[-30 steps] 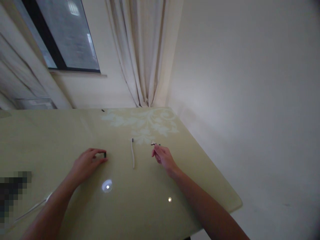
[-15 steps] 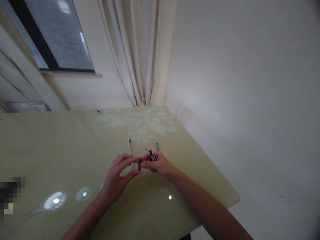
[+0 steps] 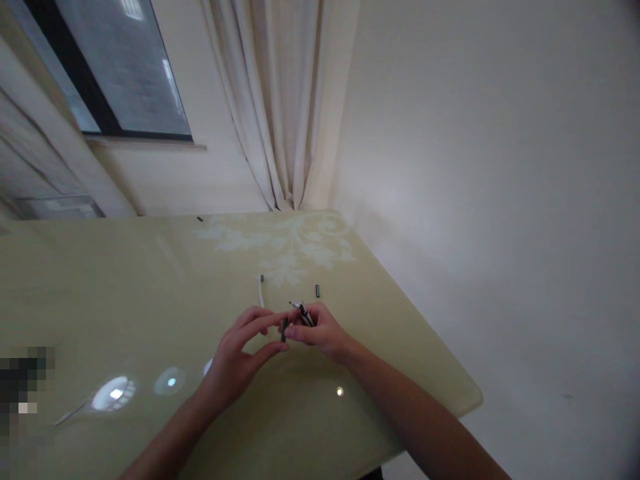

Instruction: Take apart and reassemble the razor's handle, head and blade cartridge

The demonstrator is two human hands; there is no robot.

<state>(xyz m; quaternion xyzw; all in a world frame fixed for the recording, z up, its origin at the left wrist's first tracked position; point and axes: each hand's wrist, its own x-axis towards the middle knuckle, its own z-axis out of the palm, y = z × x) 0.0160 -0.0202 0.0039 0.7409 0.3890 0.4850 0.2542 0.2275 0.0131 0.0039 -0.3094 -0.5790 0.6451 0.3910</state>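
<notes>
Between thumb and fingertips, my left hand (image 3: 239,353) pinches a small dark green piece (image 3: 284,330) held upright. My right hand (image 3: 320,330) is closed round a slim black-and-white object (image 3: 305,315), and its fingertips meet the green piece. Just beyond my right hand lies a small dark cartridge-like piece (image 3: 317,291) on the glossy table. A white stick with a dark tip (image 3: 261,290), like a toothbrush, lies behind my left hand, its lower part hidden by the fingers.
The pale green table (image 3: 125,287) has a rounded right corner near a plain wall. A tiny dark item (image 3: 200,219) lies at its far edge. Curtains (image 3: 280,100) and a window (image 3: 135,67) stand behind. A thin stick (image 3: 70,413) lies at lower left.
The green piece and my left hand have shifted slightly right, closer to my right hand. The whole view has moved a little.
</notes>
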